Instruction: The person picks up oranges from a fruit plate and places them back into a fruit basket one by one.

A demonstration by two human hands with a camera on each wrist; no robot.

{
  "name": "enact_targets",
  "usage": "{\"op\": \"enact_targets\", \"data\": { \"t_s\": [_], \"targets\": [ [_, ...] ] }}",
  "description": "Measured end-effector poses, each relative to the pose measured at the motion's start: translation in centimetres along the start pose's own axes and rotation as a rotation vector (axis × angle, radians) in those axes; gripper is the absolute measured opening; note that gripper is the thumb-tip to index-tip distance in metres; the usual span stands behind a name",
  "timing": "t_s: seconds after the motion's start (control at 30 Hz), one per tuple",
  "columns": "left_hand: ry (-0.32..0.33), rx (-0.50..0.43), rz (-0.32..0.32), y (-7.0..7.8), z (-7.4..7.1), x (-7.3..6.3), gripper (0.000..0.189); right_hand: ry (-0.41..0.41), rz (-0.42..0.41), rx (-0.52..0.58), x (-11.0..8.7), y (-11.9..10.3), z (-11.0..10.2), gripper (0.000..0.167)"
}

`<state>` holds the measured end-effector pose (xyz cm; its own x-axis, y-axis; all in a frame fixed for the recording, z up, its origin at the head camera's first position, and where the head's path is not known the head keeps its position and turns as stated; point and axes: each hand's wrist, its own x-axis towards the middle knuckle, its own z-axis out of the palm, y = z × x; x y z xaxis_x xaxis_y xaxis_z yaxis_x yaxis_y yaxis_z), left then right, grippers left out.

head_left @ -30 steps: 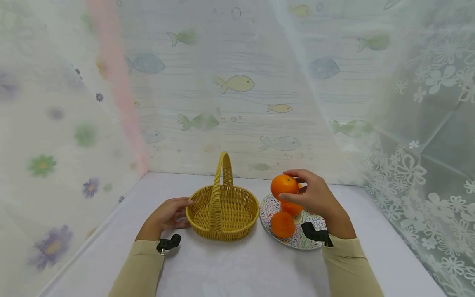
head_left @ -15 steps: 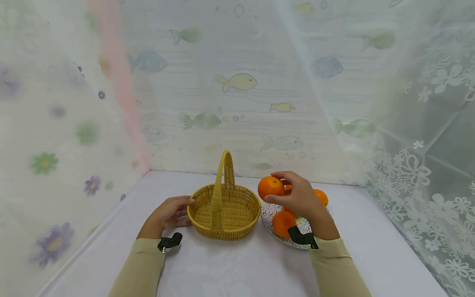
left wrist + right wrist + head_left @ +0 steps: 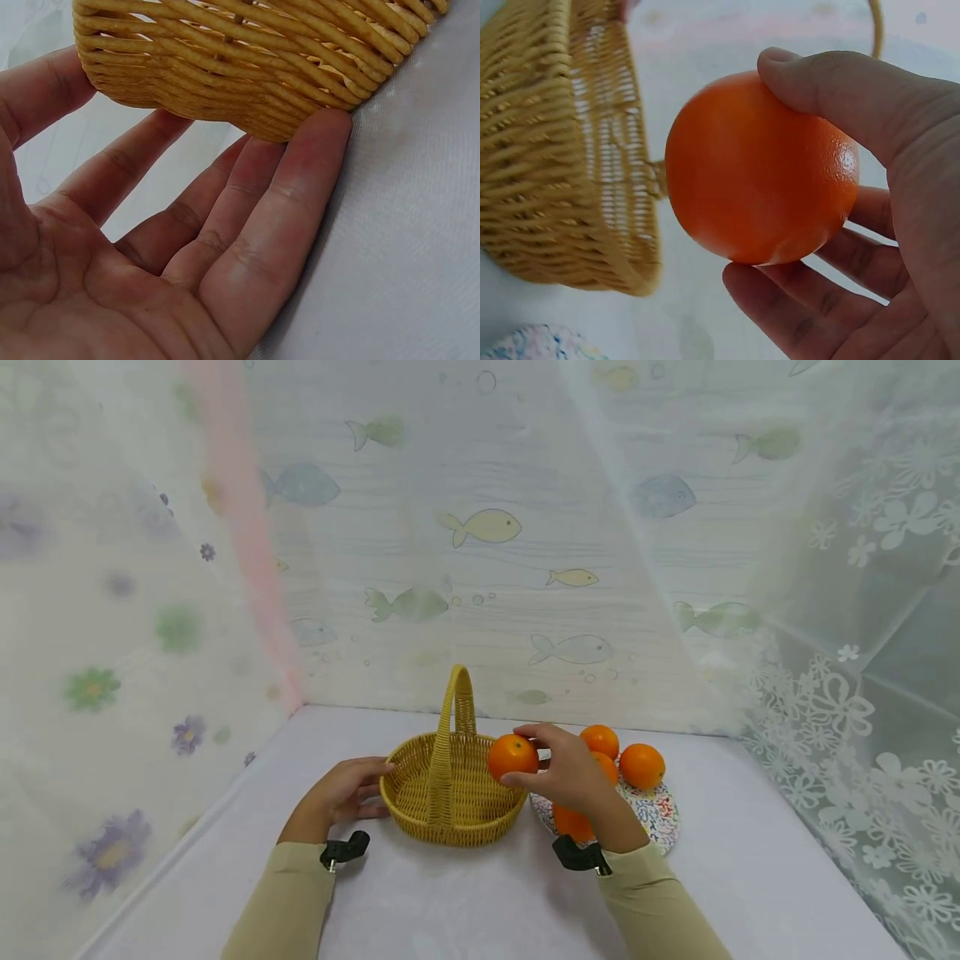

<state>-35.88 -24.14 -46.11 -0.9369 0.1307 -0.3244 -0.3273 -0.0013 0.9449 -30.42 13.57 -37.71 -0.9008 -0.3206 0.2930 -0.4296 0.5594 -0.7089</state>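
A yellow wicker basket (image 3: 416, 822) with a tall arched handle stands on the table. My left hand (image 3: 347, 793) holds its left side, one digit over the rim and the other fingers against the outer wall, as the left wrist view shows the woven wall (image 3: 232, 67) at the fingertips. My right hand (image 3: 566, 772) grips an orange (image 3: 513, 758) between thumb and fingers, over the basket's right rim. In the right wrist view the orange (image 3: 761, 169) is close beside the basket opening, thumb on one side and fingers on the other.
Right of the basket, a round speckled plate (image 3: 663, 814) bears several more oranges, among them one on its right side (image 3: 642, 766) and one at the back (image 3: 600, 741). My right forearm partly covers the plate. A patterned curtain (image 3: 480, 635) hangs behind the table.
My right hand has carried the orange leftward from above the plate to the basket's right rim, uncovering oranges on the plate. My left hand has stayed on the basket.
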Motion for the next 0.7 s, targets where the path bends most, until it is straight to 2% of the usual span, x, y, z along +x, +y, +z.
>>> {"op": "enact_targets", "data": {
  "t_s": [0.3,0.7],
  "targets": [
    [0.0,0.001,-0.001,-0.1,-0.1,0.1,0.056,-0.061,-0.03,-0.091,0.4,0.6,2.3,0.073],
    [0.002,0.006,0.002,0.0,0.0,0.1,0.057,-0.127,-0.017,-0.16,0.8,1.5,3.7,0.074]
  ]
}}
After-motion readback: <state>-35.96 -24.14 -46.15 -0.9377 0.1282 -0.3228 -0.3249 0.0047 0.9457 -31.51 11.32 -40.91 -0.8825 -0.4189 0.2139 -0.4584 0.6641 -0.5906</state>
